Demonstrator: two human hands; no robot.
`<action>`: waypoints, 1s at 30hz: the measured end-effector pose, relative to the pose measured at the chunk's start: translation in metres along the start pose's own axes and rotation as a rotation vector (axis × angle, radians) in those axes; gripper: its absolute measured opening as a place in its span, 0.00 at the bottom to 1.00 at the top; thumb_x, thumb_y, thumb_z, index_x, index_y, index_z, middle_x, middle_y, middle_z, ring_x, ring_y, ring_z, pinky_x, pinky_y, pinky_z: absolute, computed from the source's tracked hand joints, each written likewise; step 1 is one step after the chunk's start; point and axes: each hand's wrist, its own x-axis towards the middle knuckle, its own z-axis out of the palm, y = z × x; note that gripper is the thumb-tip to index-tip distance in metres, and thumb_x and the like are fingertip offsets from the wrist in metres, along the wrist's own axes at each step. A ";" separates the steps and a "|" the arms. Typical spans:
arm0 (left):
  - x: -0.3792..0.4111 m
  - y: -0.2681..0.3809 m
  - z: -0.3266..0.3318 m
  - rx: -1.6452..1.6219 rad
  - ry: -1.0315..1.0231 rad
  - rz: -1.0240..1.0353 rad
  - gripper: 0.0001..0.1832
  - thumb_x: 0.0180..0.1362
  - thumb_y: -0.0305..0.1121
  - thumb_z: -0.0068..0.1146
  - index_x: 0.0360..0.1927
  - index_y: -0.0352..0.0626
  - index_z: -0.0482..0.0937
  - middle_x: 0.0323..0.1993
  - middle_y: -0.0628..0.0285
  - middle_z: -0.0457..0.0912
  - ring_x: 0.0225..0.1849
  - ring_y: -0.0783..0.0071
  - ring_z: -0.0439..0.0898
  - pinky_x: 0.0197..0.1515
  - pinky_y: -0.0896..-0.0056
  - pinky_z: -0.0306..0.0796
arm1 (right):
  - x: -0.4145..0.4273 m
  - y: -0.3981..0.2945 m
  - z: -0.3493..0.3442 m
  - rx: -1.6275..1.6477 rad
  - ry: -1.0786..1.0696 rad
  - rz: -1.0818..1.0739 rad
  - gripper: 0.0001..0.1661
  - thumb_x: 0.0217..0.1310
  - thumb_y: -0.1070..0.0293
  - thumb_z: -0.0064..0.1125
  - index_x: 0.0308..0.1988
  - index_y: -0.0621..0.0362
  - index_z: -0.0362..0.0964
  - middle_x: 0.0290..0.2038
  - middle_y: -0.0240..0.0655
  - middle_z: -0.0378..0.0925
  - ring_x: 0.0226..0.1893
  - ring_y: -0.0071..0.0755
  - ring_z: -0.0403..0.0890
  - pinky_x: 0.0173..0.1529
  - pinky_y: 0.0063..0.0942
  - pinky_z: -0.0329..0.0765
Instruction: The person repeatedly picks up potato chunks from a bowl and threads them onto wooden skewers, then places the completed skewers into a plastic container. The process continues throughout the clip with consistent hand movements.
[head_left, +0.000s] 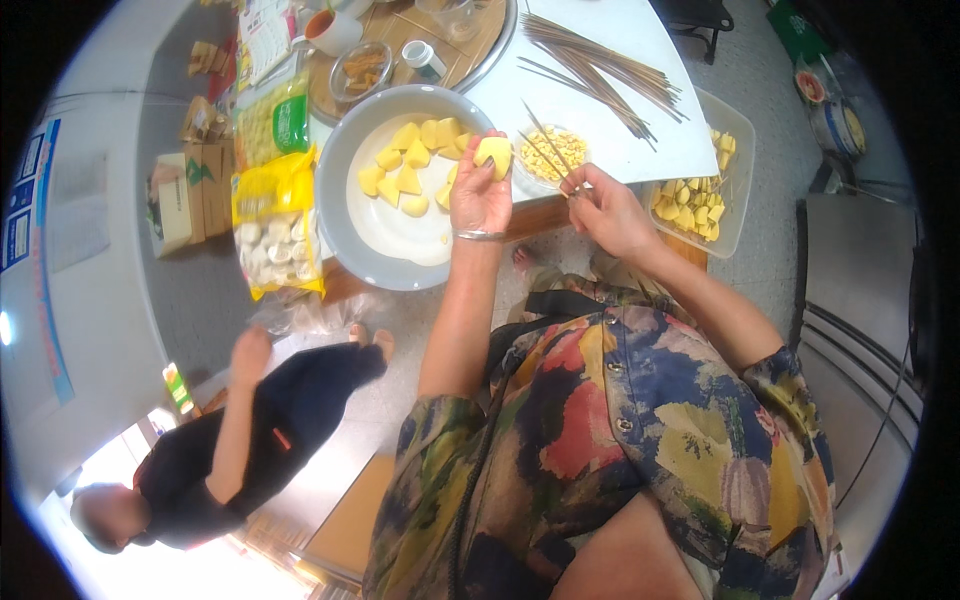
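Note:
My left hand (484, 199) holds a peeled yellow potato chunk (495, 154) between thumb and fingers, over the right rim of a grey basin (341, 255). More potato chunks (409, 180) lie on the basin's pale bottom. My right hand (607, 210) pinches thin dark skewers (541, 124) near one end; at least two show. Their far ends slant up and left across a clear bowl (551, 184) of small yellow pieces (551, 150). A gap separates the skewers from the chunk.
A loose bundle of skewers (600, 64) lies on the white table (667, 154). Right of it, a plastic bin (739, 202) contains skewered yellow pieces (694, 202). Bagged food (277, 225), a cup (337, 34) and a small jar (421, 58) stand around the basin. Another person (247, 442) is at left.

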 end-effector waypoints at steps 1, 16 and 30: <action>0.002 0.000 -0.002 0.005 -0.038 0.024 0.17 0.48 0.13 0.40 0.44 0.35 0.66 0.52 0.42 0.65 0.58 0.44 0.61 0.62 0.51 0.58 | -0.002 0.002 0.001 -0.005 -0.003 -0.014 0.08 0.55 0.76 0.43 0.37 0.63 0.64 0.17 0.31 0.69 0.19 0.21 0.69 0.27 0.21 0.67; -0.003 -0.004 0.020 -0.140 0.013 0.038 0.12 0.57 0.34 0.39 0.41 0.40 0.69 0.47 0.51 0.72 0.47 0.57 0.70 0.45 0.60 0.66 | -0.008 0.014 0.011 -0.017 0.025 -0.050 0.08 0.52 0.79 0.44 0.36 0.66 0.67 0.17 0.34 0.71 0.17 0.21 0.70 0.25 0.22 0.68; -0.003 -0.001 0.023 -0.055 -0.066 -0.058 0.11 0.52 0.36 0.41 0.37 0.44 0.70 0.28 0.57 0.70 0.31 0.66 0.67 0.36 0.70 0.63 | 0.000 0.023 0.007 -0.133 0.101 -0.174 0.09 0.50 0.77 0.46 0.35 0.64 0.69 0.18 0.42 0.71 0.18 0.28 0.71 0.26 0.25 0.68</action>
